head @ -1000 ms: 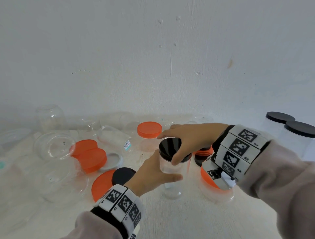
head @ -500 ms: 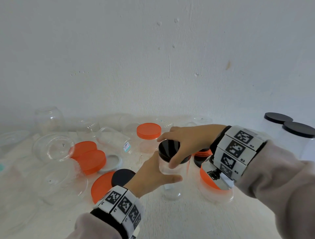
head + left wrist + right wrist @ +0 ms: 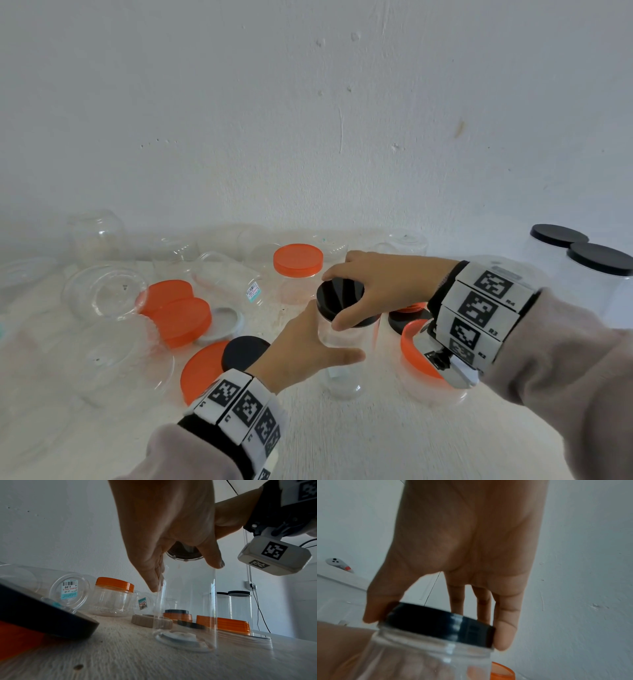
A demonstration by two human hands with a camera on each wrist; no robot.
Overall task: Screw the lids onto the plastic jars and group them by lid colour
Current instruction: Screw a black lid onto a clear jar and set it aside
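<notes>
A tall clear plastic jar (image 3: 337, 346) (image 3: 187, 601) stands upright on the table in front of me. My left hand (image 3: 308, 349) (image 3: 171, 534) wraps round its upper wall. A black lid (image 3: 339, 296) (image 3: 440, 622) sits on its mouth, and my right hand (image 3: 376, 284) (image 3: 462, 547) grips the lid's rim from above with thumb and fingers. Two tall jars with black lids (image 3: 582, 250) stand at the far right. A short jar with an orange lid (image 3: 298, 260) (image 3: 113, 596) stands behind the held jar.
Several lidless clear jars (image 3: 99, 291) lie or stand at the left and along the wall. Loose orange lids (image 3: 178, 311), a black lid (image 3: 245, 353) and a white lid (image 3: 222, 322) lie left of my hands. An orange-lidded jar (image 3: 421, 356) sits under my right wrist.
My right hand's grip on the black lid has shifted slightly round the rim. The jar and my left hand stay in place.
</notes>
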